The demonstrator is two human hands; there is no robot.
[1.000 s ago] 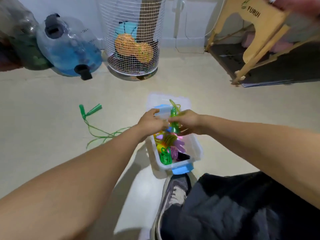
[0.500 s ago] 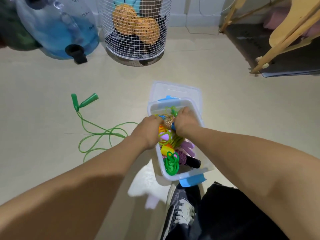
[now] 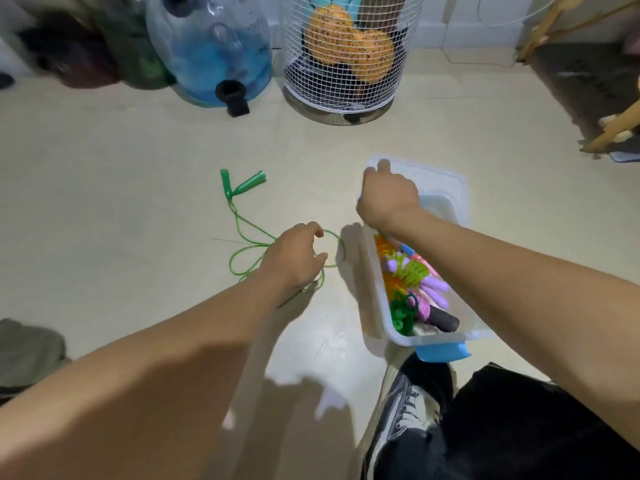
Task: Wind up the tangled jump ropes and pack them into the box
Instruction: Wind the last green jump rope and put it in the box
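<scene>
Clear glossy plastic box (image 3: 464,327), thin shiny green plastic rope (image 3: 242,233), white wire-mesh basket (image 3: 349,64), translucent blue plastic jug (image 3: 214,46), smooth pale floor (image 3: 104,202)

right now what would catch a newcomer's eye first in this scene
Probably the clear box at right, stuffed with bright coiled ropes, with the right hand at its far end. Next, the loose green rope sprawled on the floor to its left, where the left hand reaches into its loops. Behind stand a blue water jug and a white wire basket.
</scene>
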